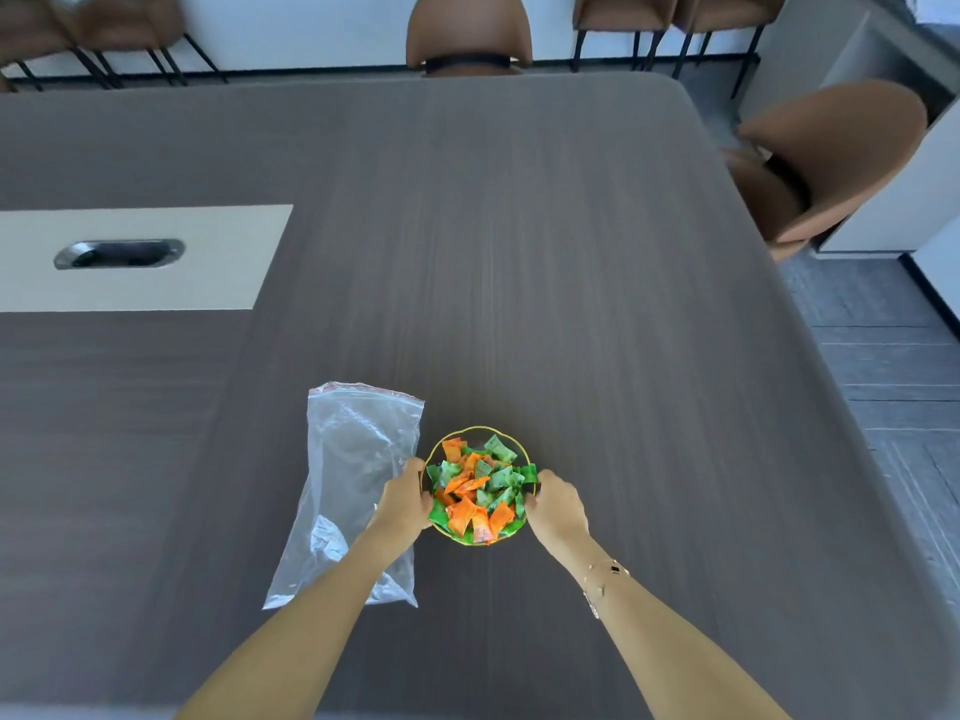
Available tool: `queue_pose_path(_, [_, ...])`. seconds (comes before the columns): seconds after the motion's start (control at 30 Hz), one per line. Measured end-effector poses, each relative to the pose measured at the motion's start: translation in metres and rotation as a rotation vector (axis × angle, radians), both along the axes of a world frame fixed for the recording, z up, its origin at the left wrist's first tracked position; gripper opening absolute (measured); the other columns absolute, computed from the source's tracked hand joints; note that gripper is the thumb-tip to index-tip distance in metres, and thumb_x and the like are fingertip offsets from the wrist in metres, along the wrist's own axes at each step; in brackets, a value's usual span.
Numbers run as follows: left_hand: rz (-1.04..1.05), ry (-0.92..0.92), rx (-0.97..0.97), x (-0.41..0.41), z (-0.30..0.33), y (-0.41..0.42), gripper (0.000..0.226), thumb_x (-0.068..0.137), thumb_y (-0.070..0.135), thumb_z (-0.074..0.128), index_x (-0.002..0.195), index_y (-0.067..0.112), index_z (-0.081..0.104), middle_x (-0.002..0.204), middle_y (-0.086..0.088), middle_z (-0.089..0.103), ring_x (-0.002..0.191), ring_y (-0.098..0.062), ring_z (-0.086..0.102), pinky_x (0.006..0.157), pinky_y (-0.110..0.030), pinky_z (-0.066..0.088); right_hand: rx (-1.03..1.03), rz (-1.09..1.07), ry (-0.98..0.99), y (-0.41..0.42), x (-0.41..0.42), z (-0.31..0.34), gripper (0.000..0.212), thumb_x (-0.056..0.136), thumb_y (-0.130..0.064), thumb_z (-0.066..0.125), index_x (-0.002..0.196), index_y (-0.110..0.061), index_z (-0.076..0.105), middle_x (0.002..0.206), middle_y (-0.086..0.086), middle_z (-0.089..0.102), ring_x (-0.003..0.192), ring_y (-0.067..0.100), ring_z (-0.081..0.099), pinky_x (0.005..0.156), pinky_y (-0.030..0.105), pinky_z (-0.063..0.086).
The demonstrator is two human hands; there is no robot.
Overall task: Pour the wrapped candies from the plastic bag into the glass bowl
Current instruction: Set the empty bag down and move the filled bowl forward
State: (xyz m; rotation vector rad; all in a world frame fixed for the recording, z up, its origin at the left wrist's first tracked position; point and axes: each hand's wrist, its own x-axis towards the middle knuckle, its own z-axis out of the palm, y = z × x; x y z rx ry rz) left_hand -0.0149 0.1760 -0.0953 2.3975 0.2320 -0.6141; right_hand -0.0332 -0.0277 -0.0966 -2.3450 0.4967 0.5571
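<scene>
A small glass bowl (pixel 470 432) with a gold rim stands on the dark wooden table (pixel 571 278), near its front. Several green and orange wrapped candies (pixel 475 485) fill it. My left hand (pixel 402 504) grips the bowl's left side and my right hand (pixel 558 504) grips its right side. A clear plastic zip bag (pixel 353 459) lies flat and looks empty on the table, just left of the bowl; my left forearm crosses over its lower part.
A pale inset panel with a metal cable port (pixel 119 253) sits at the table's left. Brown chairs stand at the far end (pixel 467 31) and the right side (pixel 826 158). The table's right edge drops to grey floor (pixel 893 366).
</scene>
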Motion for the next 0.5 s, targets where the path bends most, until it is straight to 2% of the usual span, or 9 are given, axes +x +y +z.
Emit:
queue_pose_path(0.17, [0.021,0.017,-0.088,0.006,0.011,-0.01,0.033,0.097,-0.003,0.045,0.127,0.006,0.039,0.095,-0.016,0.056,0.079,-0.02,0.062,0.051,-0.013,0.05,0.036,-0.081,0.005,-0.008,0.006,0.013,0.015,0.089,-0.017,0.048,0.099,-0.008,0.056,0.102,0.017,0.063,0.087,0.035,0.062,0.065,0.033,0.044])
queue_pose_path(0.27, [0.007,0.006,-0.129,0.01,0.021,-0.014,0.032,0.096,-0.002,0.047,0.126,0.006,0.04,0.092,-0.015,0.058,0.074,-0.018,0.064,0.048,-0.014,0.051,0.03,-0.083,-0.006,-0.016,0.009,0.027,0.018,0.09,-0.019,0.047,0.1,-0.008,0.056,0.103,0.017,0.063,0.088,0.034,0.063,0.065,0.032,0.043])
queue_pose_path(0.37, [0.005,-0.005,-0.148,0.016,0.037,-0.018,0.032,0.094,-0.002,0.05,0.124,0.007,0.042,0.088,-0.015,0.06,0.074,-0.025,0.069,0.058,-0.027,0.06,0.029,-0.083,-0.041,-0.021,0.012,0.044,0.018,0.089,-0.019,0.048,0.1,-0.007,0.057,0.103,0.016,0.064,0.085,0.032,0.062,0.063,0.032,0.044])
queue_pose_path(0.5, [0.001,-0.041,-0.164,0.029,0.065,-0.021,0.035,0.094,-0.002,0.051,0.127,0.006,0.04,0.092,-0.016,0.059,0.061,-0.013,0.064,0.045,-0.015,0.053,0.034,-0.085,-0.094,-0.025,0.023,0.071,0.014,0.09,-0.016,0.047,0.093,-0.007,0.056,0.1,0.015,0.064,0.077,0.027,0.056,0.06,0.03,0.041])
